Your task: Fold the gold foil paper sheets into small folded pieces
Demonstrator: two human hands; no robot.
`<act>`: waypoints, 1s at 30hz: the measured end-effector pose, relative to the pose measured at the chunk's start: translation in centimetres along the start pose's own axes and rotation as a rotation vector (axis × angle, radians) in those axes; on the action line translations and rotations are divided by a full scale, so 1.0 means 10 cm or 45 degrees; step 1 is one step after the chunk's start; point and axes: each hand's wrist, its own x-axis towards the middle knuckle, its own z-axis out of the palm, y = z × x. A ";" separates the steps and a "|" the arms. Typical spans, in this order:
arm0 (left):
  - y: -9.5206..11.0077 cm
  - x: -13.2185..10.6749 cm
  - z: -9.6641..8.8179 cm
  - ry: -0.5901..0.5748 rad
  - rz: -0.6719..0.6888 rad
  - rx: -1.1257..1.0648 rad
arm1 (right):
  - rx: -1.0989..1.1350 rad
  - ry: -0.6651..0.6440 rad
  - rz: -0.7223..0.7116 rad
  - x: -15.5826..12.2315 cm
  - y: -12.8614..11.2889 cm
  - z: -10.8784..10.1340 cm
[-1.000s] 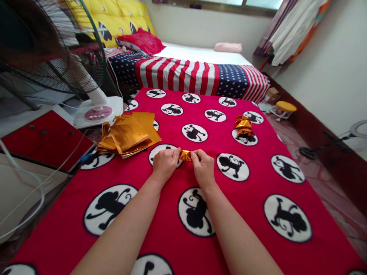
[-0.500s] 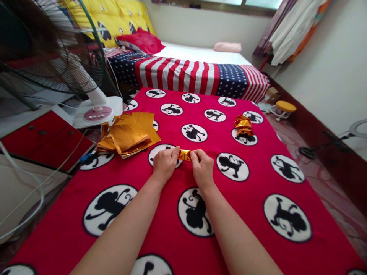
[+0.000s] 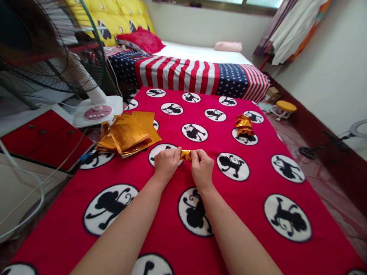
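Observation:
Both of my hands pinch a small folded piece of gold foil paper (image 3: 185,154) just above the red blanket (image 3: 177,214) printed with black monkey figures in white circles. My left hand (image 3: 166,165) grips the paper's left end with its fingers curled. On the other end my right hand (image 3: 202,168) is closed the same way. Most of the paper is hidden by my fingers. A loose pile of gold foil sheets (image 3: 129,133) lies to the left of my hands. A small stack of folded gold pieces (image 3: 243,125) sits further away on the right.
A standing fan (image 3: 51,49) with a white base (image 3: 99,112) stands at the left beside a red cabinet top (image 3: 43,139). Behind the blanket is a bed with a stars-and-stripes cover (image 3: 195,74). A yellow stool (image 3: 285,107) stands on the floor at the right.
My hands have drawn slightly closer together on the gold paper; less of it shows between them. Nothing else has moved.

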 end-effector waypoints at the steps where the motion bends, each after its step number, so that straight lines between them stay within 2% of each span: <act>1: 0.00 0.00 0.00 0.008 0.008 -0.007 | 0.003 0.001 -0.001 0.00 0.00 0.00; 8: -0.02 -0.01 0.00 0.026 0.012 -0.142 | 0.034 0.026 0.004 0.00 -0.03 0.00; 16: -0.04 -0.01 0.03 0.049 0.107 -0.070 | -0.008 0.046 -0.031 0.00 -0.02 -0.01; 23: -0.02 -0.01 0.02 0.060 0.118 -0.121 | 0.155 0.010 0.028 0.00 -0.02 -0.03; 30: -0.02 -0.02 0.03 0.113 0.131 -0.126 | 0.175 0.009 0.047 0.01 -0.03 -0.02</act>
